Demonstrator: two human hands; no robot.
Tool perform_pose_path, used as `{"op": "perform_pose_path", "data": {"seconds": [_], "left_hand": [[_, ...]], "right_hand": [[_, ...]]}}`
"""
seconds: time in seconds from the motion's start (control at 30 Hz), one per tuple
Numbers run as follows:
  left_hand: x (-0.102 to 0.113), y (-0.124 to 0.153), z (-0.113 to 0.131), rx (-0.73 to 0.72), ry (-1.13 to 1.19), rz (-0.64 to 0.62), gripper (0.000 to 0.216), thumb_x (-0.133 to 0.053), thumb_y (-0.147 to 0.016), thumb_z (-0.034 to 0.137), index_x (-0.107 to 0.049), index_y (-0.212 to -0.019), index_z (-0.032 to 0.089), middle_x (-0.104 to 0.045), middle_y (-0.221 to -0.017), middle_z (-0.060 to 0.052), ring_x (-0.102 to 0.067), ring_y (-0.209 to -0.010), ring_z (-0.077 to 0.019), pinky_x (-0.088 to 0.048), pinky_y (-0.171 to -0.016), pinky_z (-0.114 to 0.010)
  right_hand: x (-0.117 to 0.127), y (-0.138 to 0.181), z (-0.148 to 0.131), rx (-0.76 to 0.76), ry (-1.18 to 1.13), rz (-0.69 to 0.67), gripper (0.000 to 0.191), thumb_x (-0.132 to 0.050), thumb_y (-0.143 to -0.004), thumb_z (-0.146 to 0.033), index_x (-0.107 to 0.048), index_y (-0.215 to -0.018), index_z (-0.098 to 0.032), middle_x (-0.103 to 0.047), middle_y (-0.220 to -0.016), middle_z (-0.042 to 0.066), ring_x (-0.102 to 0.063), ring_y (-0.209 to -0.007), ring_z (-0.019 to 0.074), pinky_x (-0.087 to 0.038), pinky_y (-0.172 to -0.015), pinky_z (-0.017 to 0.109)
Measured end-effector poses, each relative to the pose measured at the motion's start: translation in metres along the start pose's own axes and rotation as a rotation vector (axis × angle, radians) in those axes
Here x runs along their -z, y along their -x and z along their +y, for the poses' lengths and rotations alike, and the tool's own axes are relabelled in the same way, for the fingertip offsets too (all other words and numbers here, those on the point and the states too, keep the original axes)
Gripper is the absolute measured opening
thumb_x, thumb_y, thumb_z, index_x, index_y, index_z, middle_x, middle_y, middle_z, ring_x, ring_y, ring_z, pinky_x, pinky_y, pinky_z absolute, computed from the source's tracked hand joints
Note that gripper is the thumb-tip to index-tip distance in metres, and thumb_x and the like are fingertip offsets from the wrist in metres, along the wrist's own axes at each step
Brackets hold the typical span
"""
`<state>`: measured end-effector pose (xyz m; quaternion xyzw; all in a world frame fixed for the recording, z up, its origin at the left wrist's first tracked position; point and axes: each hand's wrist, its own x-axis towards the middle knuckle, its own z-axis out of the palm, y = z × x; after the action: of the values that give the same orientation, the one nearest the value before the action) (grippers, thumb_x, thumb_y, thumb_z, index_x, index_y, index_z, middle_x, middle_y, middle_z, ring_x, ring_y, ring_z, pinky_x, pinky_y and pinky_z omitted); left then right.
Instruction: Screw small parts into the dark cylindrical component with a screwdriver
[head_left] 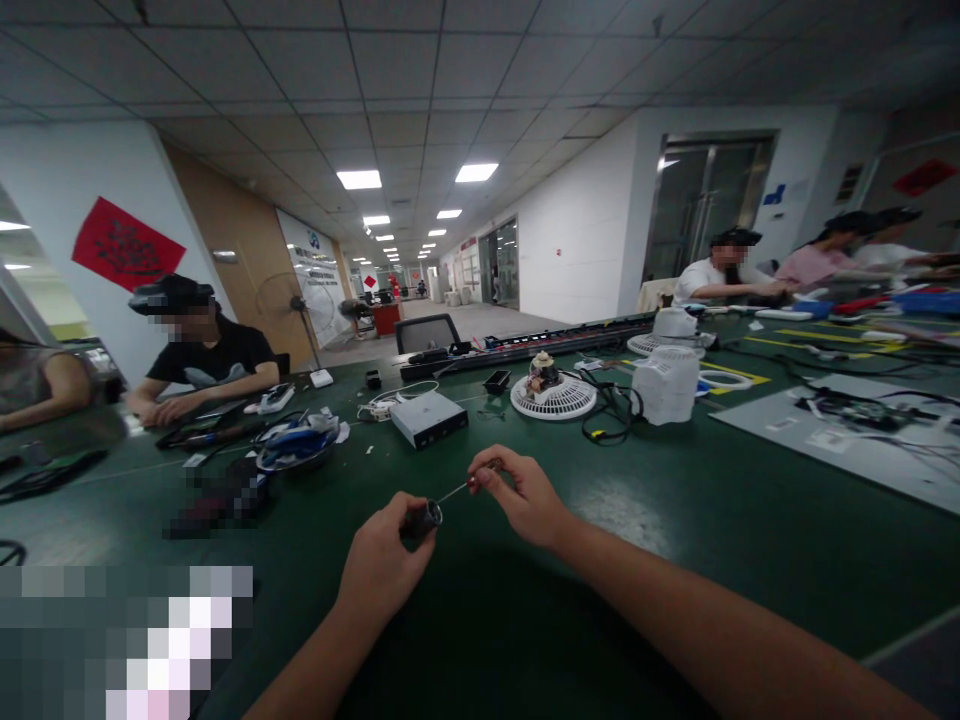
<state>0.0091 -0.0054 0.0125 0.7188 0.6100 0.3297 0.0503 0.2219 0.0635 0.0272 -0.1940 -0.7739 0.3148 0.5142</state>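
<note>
Head view: your left hand (386,552) is closed around a small dark cylindrical part (424,518), held above the desk (487,640) in front of you; your fingers cover much of its body, so mainly its ringed end shows. Your right hand (523,497) is pinched on a thin-shafted tool (453,491), its reddish handle largely hidden by your fingers. The shaft slants down toward the ringed end, but you cannot tell whether its tip is inside or only against it. Both your forearms are cut off by the bottom edge. Blocky masking hides the lower left corner and most of a dark object (217,500) near a blue-and-white bundle (300,440), whose contents are hard to make out. Beyond your hands lies a pale metal box with a black front (429,418), its inside closed from sight; to its right, a small black open box (496,381) is too dark to read within. Farther right, a white round grille (553,398) carries a motor-like assembly, beside a black cable (611,420) and a white housing (666,386). A grey board (825,460), bearing electronics and wires, is cut off by the right edge.
</note>
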Motion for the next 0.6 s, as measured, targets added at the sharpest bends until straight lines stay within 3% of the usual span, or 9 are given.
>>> {"op": "perform_pose_path", "data": {"seconds": [0.6], "left_hand": [[-0.0013,-0.0004,-0.0003,0.018,-0.024,-0.038,0.015,-0.061,-0.08,0.027,-0.062,-0.095,0.023,-0.073,-0.088,-0.003,-0.069,-0.082,-0.0223,-0.049,-0.069,-0.031]], "right_hand": [[0.0012,-0.0037,-0.0023,-0.073,0.006,-0.072,0.023,-0.053,-0.096,-0.036,-0.062,-0.089,-0.017,-0.068,-0.073,0.002,-0.066,-0.069,0.0151,-0.05,-0.068,0.028]]}}
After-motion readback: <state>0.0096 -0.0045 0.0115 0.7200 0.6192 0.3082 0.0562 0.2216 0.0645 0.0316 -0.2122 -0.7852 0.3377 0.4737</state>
